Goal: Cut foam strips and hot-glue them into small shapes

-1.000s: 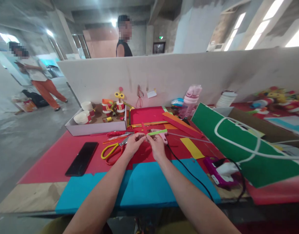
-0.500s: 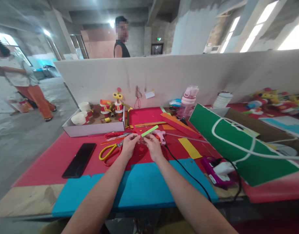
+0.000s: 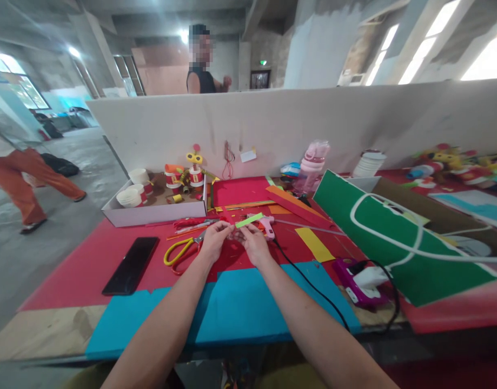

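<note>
A light-green paper strip [image 3: 250,219] lies slantwise across the fingertips of my right hand [image 3: 253,242], which is closed on its lower part. My left hand [image 3: 216,240] is pinched shut close to the strip's left end; what lies between its fingertips is too small to make out. Both hands are over the red table covering, with fingertips nearly touching. Just right of my right hand rests a pink glue gun [image 3: 267,227] with a black cord. Scissors [image 3: 179,253] with yellow and red handles lie beside my left hand.
A black phone [image 3: 130,266] lies left; blue sheets [image 3: 240,308] are under my forearms. An open box [image 3: 159,213] holds cups and a yellow-eyed figure. To the right are a yellow paper piece [image 3: 315,245], purple power strip [image 3: 359,286], green board [image 3: 382,243] and pink bottle [image 3: 313,165].
The green strip has tilted flatter, while my hands stay nearly in place. At the left, a person in orange trousers has stepped nearer; the person behind the partition now shows a raised hand.
</note>
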Tool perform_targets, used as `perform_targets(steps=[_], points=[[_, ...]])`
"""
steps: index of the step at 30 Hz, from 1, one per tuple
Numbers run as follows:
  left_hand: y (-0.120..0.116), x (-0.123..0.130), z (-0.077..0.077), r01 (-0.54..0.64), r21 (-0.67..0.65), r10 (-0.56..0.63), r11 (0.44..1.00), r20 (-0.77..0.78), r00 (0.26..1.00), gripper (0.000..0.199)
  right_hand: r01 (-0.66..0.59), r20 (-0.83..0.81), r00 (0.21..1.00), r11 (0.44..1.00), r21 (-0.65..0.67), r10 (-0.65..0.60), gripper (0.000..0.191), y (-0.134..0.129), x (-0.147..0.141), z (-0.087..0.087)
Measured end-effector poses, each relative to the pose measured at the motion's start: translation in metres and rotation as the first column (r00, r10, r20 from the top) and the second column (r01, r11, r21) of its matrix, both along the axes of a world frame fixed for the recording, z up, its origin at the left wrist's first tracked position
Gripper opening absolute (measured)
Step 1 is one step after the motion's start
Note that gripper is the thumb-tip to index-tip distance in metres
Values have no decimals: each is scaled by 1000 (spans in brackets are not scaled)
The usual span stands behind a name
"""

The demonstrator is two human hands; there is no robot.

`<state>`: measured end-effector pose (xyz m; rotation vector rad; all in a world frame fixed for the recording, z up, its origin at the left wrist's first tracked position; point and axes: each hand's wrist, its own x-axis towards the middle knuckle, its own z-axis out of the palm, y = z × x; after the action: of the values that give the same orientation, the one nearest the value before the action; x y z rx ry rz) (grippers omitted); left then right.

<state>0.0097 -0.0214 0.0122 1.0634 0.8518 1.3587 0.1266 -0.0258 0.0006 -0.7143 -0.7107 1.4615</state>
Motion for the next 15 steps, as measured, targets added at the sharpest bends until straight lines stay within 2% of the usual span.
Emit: perform_targets(steps=[8,15], points=[[1,-1,-2,-15,10,16,1000,-47,999,24,-1,32,999,1000,5,0,34,-1,-1,0],[4,-2,-8,-15,12,15,1000,-53,999,20,52,171,983,997,61,-62,33,-3,-2,0]])
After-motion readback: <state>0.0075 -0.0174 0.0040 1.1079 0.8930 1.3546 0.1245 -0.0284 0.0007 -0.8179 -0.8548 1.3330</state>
